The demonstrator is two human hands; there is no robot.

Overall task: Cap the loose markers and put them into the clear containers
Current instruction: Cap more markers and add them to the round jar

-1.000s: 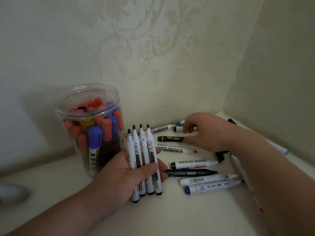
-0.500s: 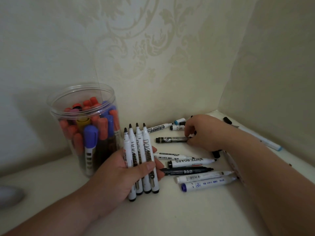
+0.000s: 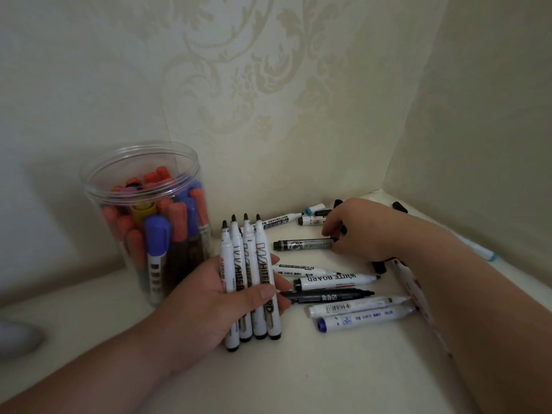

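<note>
Right hand (image 3: 367, 231) lower, on grey marker (image 3: 303, 245)

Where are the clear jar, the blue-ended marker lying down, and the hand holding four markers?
clear jar (image 3: 89, 189), head view, left rim.
blue-ended marker (image 3: 364, 317), head view, barrel middle.
left hand (image 3: 209, 300), head view, its middle, gripping the four markers (image 3: 249, 264).

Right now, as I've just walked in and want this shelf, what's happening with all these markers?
A person is sorting whiteboard markers. The left hand grips four uncapped white markers in a bundle, tips up, beside the clear jar, which holds capped markers. The right hand pinches the end of a grey marker that lies flat. More loose markers lie flat between the two hands.
</note>
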